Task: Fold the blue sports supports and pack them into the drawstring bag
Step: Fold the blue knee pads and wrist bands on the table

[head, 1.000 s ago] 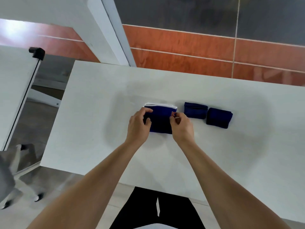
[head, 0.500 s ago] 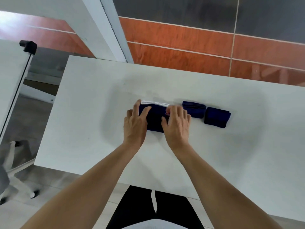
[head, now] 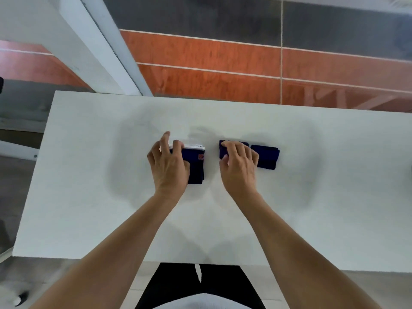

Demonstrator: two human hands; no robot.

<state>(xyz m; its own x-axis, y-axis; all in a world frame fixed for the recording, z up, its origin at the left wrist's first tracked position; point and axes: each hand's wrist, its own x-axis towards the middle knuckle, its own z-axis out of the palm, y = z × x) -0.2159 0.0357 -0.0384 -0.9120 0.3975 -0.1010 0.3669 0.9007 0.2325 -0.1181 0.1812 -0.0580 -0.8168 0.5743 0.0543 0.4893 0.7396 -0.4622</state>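
Note:
Three dark blue folded pieces lie in a row mid-table. The leftmost blue piece (head: pixel 196 168) has a white layer along its far edge and a small red tag. My left hand (head: pixel 169 168) covers its left half, with fingers curled over the far edge. My right hand (head: pixel 239 168) lies over the middle folded blue support (head: pixel 223 148), fingers and thumb curled round it, so only its left end shows. The third folded support (head: pixel 266 159) sits just right of that hand, untouched. I cannot tell whether the white layer is the drawstring bag.
The white table (head: pixel 89 175) reaches from my body to a far edge by an orange and grey tiled wall (head: pixel 223 59). A white slanted frame (head: pixel 93 41) rises at the back left. The floor drops away past the table's left edge.
My right hand has left the leftmost piece and moved right onto the middle support. My left hand has stayed on the leftmost piece, its fingers now curled.

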